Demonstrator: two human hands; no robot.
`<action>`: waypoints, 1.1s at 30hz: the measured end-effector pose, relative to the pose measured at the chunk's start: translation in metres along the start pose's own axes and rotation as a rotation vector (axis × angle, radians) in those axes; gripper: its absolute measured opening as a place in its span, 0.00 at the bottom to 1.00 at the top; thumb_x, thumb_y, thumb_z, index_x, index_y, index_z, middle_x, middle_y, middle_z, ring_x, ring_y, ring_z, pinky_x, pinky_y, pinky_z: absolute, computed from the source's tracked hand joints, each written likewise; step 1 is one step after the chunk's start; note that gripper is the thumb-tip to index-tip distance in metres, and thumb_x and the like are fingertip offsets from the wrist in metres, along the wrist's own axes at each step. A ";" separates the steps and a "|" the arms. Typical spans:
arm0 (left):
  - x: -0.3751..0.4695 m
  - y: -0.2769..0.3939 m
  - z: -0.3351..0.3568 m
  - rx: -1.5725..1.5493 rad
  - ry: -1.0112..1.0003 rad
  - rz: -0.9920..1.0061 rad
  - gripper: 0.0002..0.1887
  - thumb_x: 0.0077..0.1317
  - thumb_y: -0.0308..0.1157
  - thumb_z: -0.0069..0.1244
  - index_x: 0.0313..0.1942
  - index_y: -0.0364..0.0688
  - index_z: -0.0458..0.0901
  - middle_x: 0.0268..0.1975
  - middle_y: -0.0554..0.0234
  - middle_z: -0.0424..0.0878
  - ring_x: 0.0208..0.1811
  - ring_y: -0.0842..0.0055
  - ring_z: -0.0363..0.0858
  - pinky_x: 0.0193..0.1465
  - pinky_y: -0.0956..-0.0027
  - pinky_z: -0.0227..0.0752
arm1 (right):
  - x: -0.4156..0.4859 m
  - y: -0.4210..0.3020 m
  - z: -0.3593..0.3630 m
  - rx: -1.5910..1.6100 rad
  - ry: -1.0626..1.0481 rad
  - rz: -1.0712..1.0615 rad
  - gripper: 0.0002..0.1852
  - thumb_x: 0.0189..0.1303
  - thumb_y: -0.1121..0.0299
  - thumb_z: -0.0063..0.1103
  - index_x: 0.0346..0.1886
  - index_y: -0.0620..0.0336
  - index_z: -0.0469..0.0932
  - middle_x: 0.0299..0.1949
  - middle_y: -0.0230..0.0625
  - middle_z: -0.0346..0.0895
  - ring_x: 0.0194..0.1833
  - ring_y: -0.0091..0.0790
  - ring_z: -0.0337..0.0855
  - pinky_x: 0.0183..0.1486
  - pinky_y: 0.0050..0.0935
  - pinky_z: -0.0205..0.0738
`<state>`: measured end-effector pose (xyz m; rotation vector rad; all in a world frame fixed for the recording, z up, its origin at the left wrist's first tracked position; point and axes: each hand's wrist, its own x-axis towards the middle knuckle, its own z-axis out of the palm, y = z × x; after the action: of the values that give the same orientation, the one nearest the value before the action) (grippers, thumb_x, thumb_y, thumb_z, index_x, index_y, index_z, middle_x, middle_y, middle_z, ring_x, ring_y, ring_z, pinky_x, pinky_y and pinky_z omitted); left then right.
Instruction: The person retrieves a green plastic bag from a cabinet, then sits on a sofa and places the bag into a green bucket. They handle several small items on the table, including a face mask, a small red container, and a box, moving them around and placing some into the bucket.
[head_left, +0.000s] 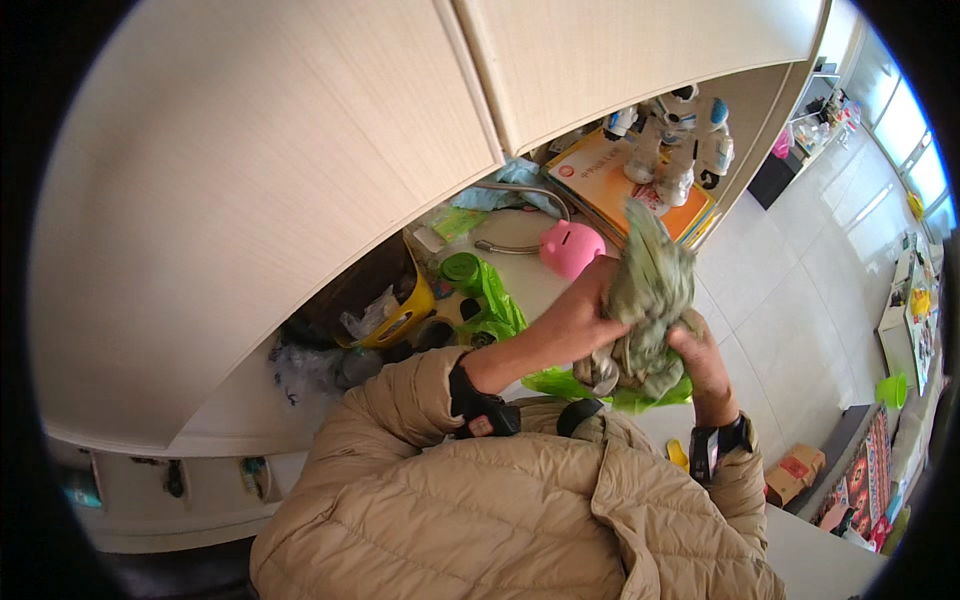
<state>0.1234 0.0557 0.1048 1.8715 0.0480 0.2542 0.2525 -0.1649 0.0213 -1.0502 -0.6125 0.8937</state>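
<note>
Both my hands grip a crumpled greenish-grey cloth (651, 300) in front of my chest, partly blurred. My left hand (581, 307) holds its left side, and my right hand (697, 349) has its lower right side. Below the cloth spreads a bright green plastic bag (562, 382); whether a hand also touches it is not clear. Just beyond my left hand, on the cabinet shelf, sits a pink piggy bank (571, 249). A roll of green plastic bags (461, 271) lies left of it, partly unrolled.
Closed cabinet doors (300, 112) overhang the shelf. A white toy robot (675, 142) stands on stacked books (592, 176). A metal shower hose (510, 247) lies behind the piggy bank. To the left are a yellow basket (412, 311) and clear plastic bags (307, 371). A cardboard box (796, 472) rests at lower right.
</note>
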 end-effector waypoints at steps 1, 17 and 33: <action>0.002 -0.007 0.007 0.332 -0.037 0.146 0.34 0.66 0.33 0.66 0.68 0.36 0.67 0.68 0.49 0.69 0.73 0.62 0.65 0.72 0.59 0.65 | -0.007 -0.002 0.000 -0.026 0.078 0.049 0.34 0.66 0.60 0.71 0.70 0.64 0.69 0.62 0.40 0.80 0.59 0.35 0.82 0.62 0.38 0.79; 0.105 -0.066 0.192 -0.556 -0.303 -0.571 0.25 0.74 0.33 0.54 0.67 0.35 0.73 0.61 0.59 0.83 0.59 0.69 0.82 0.65 0.63 0.74 | -0.197 -0.069 -0.173 -0.022 0.722 0.048 0.20 0.76 0.61 0.60 0.63 0.64 0.75 0.45 0.36 0.89 0.31 0.14 0.80 0.31 0.15 0.76; 0.376 -0.131 0.445 -0.665 -0.402 -0.760 0.21 0.77 0.35 0.49 0.67 0.39 0.75 0.63 0.59 0.83 0.62 0.65 0.82 0.67 0.57 0.76 | -0.339 -0.093 -0.508 0.247 1.411 -0.395 0.20 0.76 0.78 0.53 0.68 0.59 0.70 0.51 0.38 0.82 0.48 0.29 0.86 0.50 0.28 0.86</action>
<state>0.5910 -0.2597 -0.0912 1.1053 0.3461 -0.5693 0.5097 -0.7139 -0.0979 -1.0131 0.4716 -0.2263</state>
